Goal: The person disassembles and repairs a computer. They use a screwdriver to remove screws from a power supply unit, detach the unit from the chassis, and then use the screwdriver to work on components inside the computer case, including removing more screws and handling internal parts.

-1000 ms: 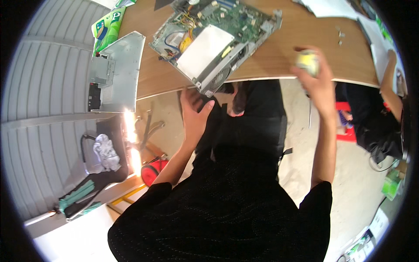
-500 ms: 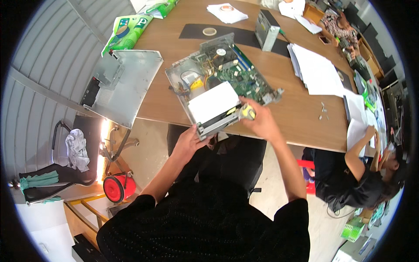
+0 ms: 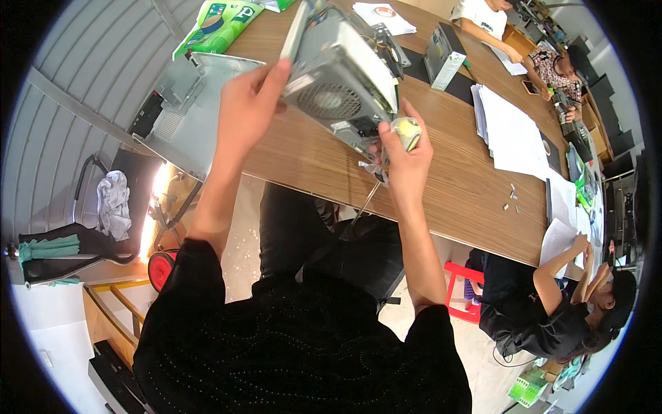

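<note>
A grey metal computer case (image 3: 324,90) is tipped up off the tabletop, its round perforated vent facing me. My left hand (image 3: 249,103) grips the case's left edge, thumb on top and fingers curled at the side. At its lower right corner, my right hand (image 3: 408,159) is closed round a screwdriver with a yellow and clear handle (image 3: 408,132), its shaft slanting down past the table edge. The fingers of that hand also touch the case. Most of the case's inside is turned away from view.
A detached metal cover (image 3: 186,138) lies left on the wooden table (image 3: 448,186). Green packages (image 3: 224,27) sit behind it. Farther right are a slim upright box (image 3: 445,58), paper stacks (image 3: 510,131) and small loose bits (image 3: 511,200). Several people are at the right and far side.
The computer case has gone from lying nearly flat to tilted up, its board side turned away. My left hand has moved up along its left side; the screwdriver stays in my right hand.
</note>
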A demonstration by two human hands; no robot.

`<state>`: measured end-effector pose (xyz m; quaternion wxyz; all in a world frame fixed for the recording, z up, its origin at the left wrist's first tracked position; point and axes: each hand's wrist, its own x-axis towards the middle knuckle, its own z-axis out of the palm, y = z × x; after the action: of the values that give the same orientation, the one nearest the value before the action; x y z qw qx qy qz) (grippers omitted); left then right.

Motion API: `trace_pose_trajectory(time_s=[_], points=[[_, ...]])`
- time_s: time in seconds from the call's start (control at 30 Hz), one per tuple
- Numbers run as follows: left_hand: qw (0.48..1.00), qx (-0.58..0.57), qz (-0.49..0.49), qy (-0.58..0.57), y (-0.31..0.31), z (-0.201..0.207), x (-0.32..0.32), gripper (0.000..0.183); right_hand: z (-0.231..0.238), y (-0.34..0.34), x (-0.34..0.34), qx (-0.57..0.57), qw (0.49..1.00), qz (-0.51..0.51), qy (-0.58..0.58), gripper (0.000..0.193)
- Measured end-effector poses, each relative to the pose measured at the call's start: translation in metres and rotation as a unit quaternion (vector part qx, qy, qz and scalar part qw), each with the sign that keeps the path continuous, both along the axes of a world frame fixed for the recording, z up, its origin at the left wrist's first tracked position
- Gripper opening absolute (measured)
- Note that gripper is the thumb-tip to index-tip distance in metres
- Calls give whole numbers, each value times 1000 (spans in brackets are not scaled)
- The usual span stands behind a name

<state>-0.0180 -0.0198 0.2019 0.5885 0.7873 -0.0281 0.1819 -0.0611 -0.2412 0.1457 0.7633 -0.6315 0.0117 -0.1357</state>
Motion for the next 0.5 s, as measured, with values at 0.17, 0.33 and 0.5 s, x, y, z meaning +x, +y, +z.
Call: trace_pose_trajectory(time_s=[0.17,0.33,0.5], points=[[992,86,0,-89,-47,28,23,46,-8,-20,3,135,989,-44,-44,47],[971,93,-41,-216,-88,43,33,41,-14,-36,6,161,981,-84,-72,40],[955,149,-75,-245,-117,46,55,44,-21,-42,8,206,971,-115,-50,38]])
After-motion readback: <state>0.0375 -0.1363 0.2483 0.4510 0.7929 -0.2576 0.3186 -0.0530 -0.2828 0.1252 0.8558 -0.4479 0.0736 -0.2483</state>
